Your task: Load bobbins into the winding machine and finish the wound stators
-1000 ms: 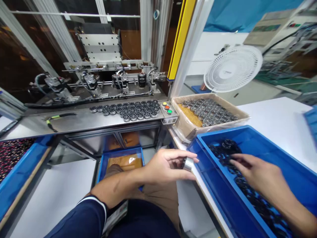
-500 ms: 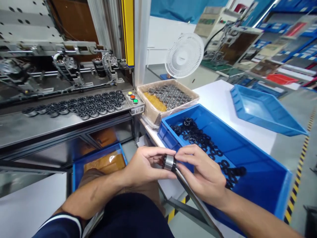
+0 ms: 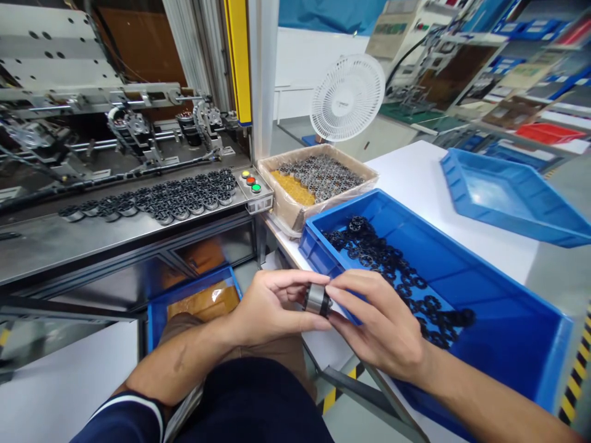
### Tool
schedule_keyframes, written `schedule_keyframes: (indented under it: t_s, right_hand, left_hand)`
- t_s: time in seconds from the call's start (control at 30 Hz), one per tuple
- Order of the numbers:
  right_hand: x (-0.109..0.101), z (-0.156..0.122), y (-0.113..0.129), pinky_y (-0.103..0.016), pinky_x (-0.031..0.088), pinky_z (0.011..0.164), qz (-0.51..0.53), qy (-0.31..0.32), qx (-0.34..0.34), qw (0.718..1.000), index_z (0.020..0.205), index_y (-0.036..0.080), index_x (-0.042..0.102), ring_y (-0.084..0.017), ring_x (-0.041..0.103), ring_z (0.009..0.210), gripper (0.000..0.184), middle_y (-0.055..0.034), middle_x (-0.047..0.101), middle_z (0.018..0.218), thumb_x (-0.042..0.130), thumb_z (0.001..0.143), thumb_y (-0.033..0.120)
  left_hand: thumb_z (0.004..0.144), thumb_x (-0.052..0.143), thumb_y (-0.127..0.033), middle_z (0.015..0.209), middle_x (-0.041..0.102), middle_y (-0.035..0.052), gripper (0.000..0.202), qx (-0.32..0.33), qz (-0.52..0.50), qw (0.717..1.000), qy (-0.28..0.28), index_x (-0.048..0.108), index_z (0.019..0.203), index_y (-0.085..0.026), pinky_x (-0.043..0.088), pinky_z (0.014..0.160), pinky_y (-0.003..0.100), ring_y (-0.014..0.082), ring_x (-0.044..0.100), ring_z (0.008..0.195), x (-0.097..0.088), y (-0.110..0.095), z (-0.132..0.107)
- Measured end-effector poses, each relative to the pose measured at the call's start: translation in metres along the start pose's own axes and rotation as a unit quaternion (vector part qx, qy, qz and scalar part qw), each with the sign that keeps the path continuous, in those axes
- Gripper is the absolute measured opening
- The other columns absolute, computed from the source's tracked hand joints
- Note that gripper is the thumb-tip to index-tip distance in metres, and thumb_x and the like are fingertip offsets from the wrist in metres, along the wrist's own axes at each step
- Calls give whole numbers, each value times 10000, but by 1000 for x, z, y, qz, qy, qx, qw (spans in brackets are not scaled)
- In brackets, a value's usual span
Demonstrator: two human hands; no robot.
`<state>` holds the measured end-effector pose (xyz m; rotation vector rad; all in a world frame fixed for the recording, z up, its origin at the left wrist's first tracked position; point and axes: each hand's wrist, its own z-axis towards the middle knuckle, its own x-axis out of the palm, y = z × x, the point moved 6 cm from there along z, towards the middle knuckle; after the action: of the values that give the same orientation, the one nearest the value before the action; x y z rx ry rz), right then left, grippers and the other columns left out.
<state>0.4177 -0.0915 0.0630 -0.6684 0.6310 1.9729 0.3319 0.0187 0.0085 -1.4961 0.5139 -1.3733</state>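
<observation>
Between my two hands is a small motor stator (image 3: 316,299), a silver metal cylinder with black plastic end pieces. My left hand (image 3: 274,307) grips its metal body, thumb below and fingers above. On its right side, the fingertips of my right hand (image 3: 381,320) pinch the black end piece. Beneath my right hand stands a deep blue bin (image 3: 503,320) holding many loose black plastic rings (image 3: 401,264). To the left, rows of similar stators with black ends (image 3: 184,194) stand on the metal machine ledge (image 3: 41,246).
A plastic-lined box (image 3: 286,212) of bare metal cores sits behind the bin, near a white fan (image 3: 347,98). Yellow, red and green buttons are on a control box (image 3: 259,205). An empty-looking blue tray (image 3: 521,197) lies right. Below the ledge is another blue bin (image 3: 159,323).
The view has shifted slightly, so the surroundings sit a little farther right. Both hands stay together on the stator, which has turned slightly.
</observation>
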Motion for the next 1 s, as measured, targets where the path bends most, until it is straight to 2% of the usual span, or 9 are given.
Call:
schedule_keyframes:
  t_s: [0.13, 0.3, 0.4, 0.53, 0.63, 0.7, 0.8, 0.9, 1.0]
  right_hand:
    - [0, -3, 1, -420, 550, 813, -20, 9, -18, 1000, 1153, 44, 601, -252, 593, 986, 378, -158, 625, 1034, 694, 787, 63]
    - [-3, -4, 3, -398, 543, 822, -54, 23, -39, 998, 1139, 91, 621, -238, 625, 973, 338, -132, 648, 1010, 701, 810, 107]
    - [-4, -2, 6, -389, 546, 795, -64, 32, -52, 996, 1113, 100, 635, -237, 636, 957, 291, -128, 657, 986, 689, 829, 140]
    - [-4, -2, 9, -385, 549, 805, -47, 33, -52, 997, 1135, 81, 620, -238, 627, 983, 323, -137, 645, 1006, 684, 819, 105]
    - [-1, -3, 9, -396, 547, 818, -28, 39, -35, 998, 1162, 70, 607, -246, 610, 998, 352, -143, 632, 1019, 681, 819, 107]
    - [-1, -3, 9, -403, 539, 861, -21, 37, -29, 999, 1189, 80, 599, -247, 597, 1035, 384, -146, 621, 1060, 685, 815, 101]
    - [-3, -1, -2, -421, 526, 927, 12, 27, 31, 999, 1259, 112, 569, -261, 582, 1101, 485, -162, 598, 1163, 724, 820, 248]
    - [0, -4, -22, -431, 535, 937, 80, 20, 140, 987, 1340, 163, 515, -275, 584, 1134, 613, -163, 594, 1227, 694, 827, 447]
    - [6, -9, -32, -397, 544, 937, 88, 22, 179, 980, 1342, 221, 517, -248, 623, 1099, 538, -116, 644, 1190, 671, 860, 403]
  left_hand:
    - [593, 818, 36, 916, 784, 10, 536, -15, 5, 1000, 6, 716, 1078, -168, 582, 803, 179, 121, 740, 826, 1, 0, -1]
    - [570, 842, 3, 904, 784, 31, 535, -45, 21, 999, 5, 712, 1068, -142, 593, 789, 216, 152, 745, 821, -1, 2, -4]
    - [577, 862, -62, 910, 778, 41, 527, -66, 40, 997, 6, 709, 1075, -138, 592, 811, 259, 175, 740, 842, -4, 4, -6]
    - [601, 884, -217, 914, 755, 62, 570, -86, 81, 993, 17, 688, 1129, -127, 582, 815, 317, 214, 720, 870, -5, 10, -7]
    - [631, 869, -345, 907, 731, 72, 614, -69, 132, 988, 32, 673, 1164, -111, 566, 806, 335, 234, 697, 882, -3, 11, -9]
    - [724, 804, -369, 982, 716, 90, 603, -32, 155, 986, 49, 627, 1244, -119, 548, 834, 333, 229, 680, 919, 1, 7, -11]
    - [905, 610, -316, 1152, 667, 123, 552, 18, 211, 974, 83, 465, 1414, -159, 513, 898, 331, 209, 654, 994, 9, -3, -17]
    - [971, 473, -269, 1175, 648, 135, 535, 20, 292, 948, 125, 343, 1482, -181, 514, 874, 328, 186, 656, 929, 17, -9, -21]
    - [979, 446, -276, 1178, 646, 130, 516, 23, 328, 934, 139, 338, 1476, -195, 520, 878, 334, 198, 652, 973, 20, -10, -23]
